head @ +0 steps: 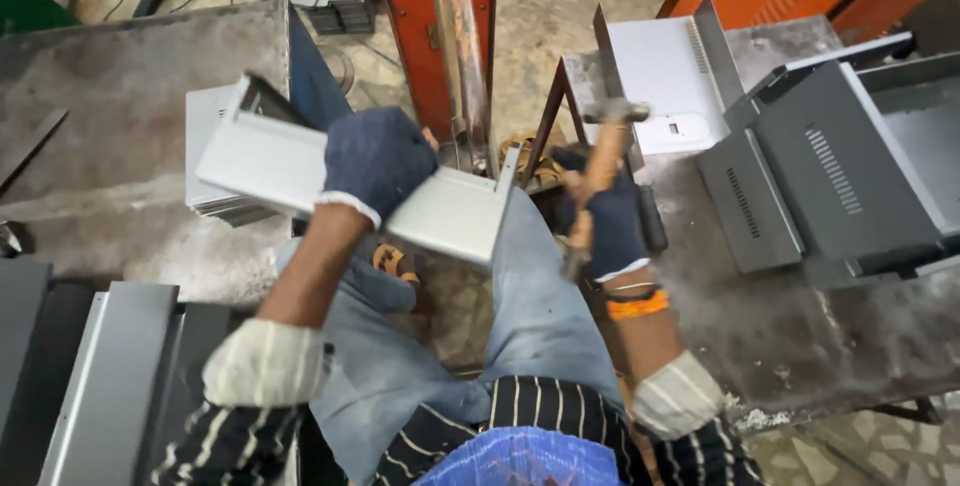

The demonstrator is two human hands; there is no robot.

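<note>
Head view: my gloved left hand (375,161) clamps over a bent grey metal panel (300,181), tilting it above my knees between two workbenches, while my gloved right hand (612,226) grips a wooden-handled hammer (600,166), head raised upright.

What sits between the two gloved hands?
In the head view, between the left hand and right hand lies the end of the grey metal channel.
</note>
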